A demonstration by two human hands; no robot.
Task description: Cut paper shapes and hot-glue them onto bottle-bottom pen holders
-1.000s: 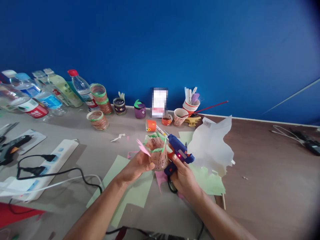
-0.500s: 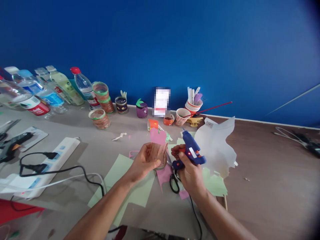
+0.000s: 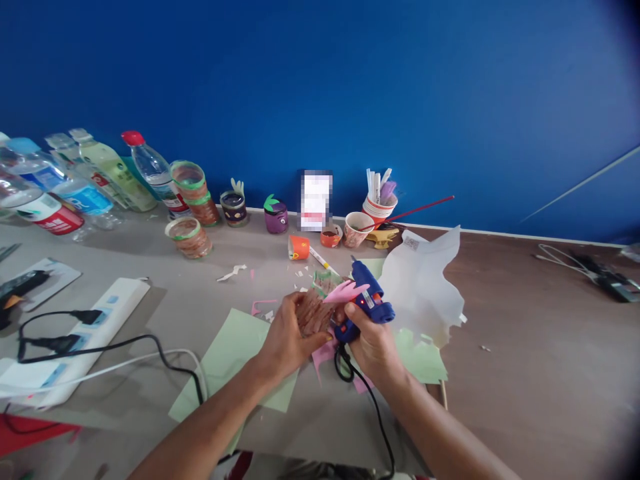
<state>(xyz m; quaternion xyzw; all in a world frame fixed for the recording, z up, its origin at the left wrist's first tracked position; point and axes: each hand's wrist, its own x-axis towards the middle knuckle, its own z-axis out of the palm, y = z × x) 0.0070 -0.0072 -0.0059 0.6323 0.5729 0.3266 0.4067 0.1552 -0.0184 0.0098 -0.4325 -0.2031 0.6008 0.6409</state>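
Observation:
My left hand [image 3: 283, 337] is wrapped round a cup [image 3: 316, 313] with streaky brown sides and a green rim, tilted over the table. A pink cut-out piece [image 3: 346, 291] with pointed lobes stands out from the cup's right side. In my right hand [image 3: 373, 337] is a blue hot glue gun [image 3: 369, 290], nozzle up and its small red light lit. Its black cord [image 3: 376, 407] runs down to the table's front edge. Pink and green paper [image 3: 240, 353] lies under my hands. The right fingers are partly hidden behind the gun's handle.
Plastic bottles [image 3: 150, 167] and brown cups [image 3: 189, 238] line the left back. A purple jar [image 3: 276, 217], a phone-like screen [image 3: 316, 201] and paper cups [image 3: 359, 229] stand along the wall. A power strip [image 3: 107, 320] lies left; crumpled white paper [image 3: 425, 287] lies right.
My left hand has turned the cup, so its brown side and green rim now show. The pink piece has swung towards the glue gun, and the view has shifted slightly.

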